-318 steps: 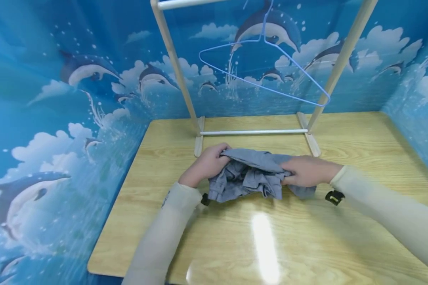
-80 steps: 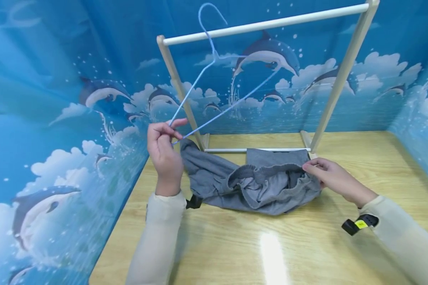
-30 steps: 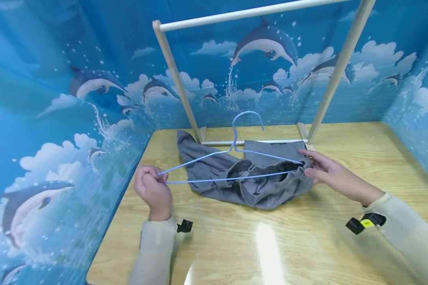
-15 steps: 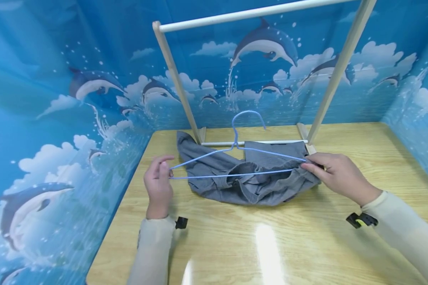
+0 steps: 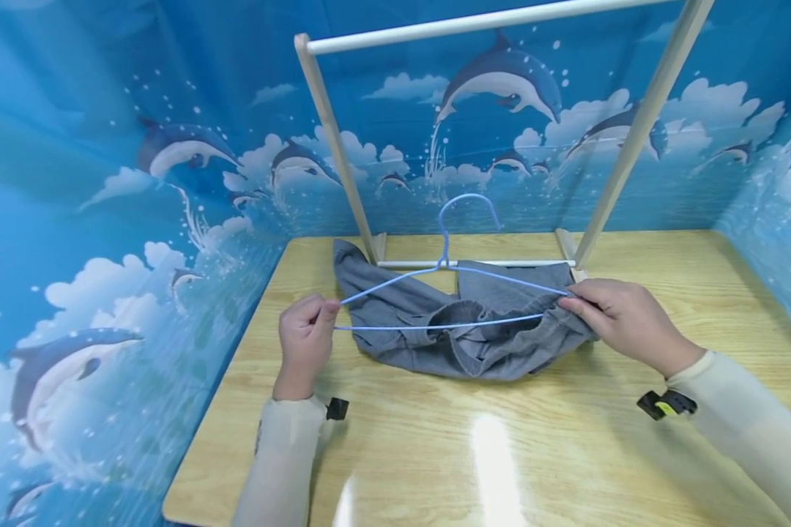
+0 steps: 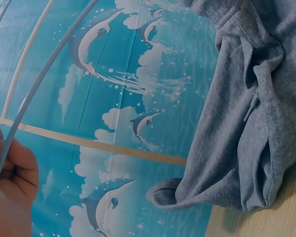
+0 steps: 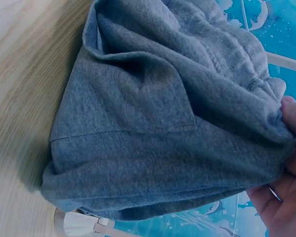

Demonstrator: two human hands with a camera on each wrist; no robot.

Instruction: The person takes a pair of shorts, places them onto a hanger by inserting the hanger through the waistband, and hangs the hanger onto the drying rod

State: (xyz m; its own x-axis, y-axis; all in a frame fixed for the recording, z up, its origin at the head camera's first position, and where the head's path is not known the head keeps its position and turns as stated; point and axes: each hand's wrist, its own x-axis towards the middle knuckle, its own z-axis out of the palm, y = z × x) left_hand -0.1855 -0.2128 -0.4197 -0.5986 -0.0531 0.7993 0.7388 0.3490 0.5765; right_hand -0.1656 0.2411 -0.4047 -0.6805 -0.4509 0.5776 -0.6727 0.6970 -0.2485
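Note:
In the head view, grey shorts (image 5: 402, 351) with a gathered elastic waistband lie crumpled on the table. A blue hanger (image 5: 444, 247) stands in front of them, hook upward. Its left corner is pinched by my left hand (image 5: 305, 342), which is apart from the cloth. The hanger's right end disappears into the waistband, where my right hand (image 5: 633, 322) pinches cloth and hanger together. A drawstring end shows on the shorts (image 6: 236, 123) in the left wrist view. Cloth hides the hanger's right tip in the right wrist view, with the right hand (image 7: 278, 207) gripping the waistband edge.
A wooden rack with a white top rail (image 5: 488, 26) stands behind the shorts, its lower bar (image 5: 411, 264) partly covered by them. The wooden table (image 5: 422, 454) ends at a dolphin-print curtain (image 5: 191, 307) on the left and back.
The hanger came off the rack into my left hand, then came down with its right end inside the waistband. Recently, my right hand has closed on that end and my left has shifted its hold.

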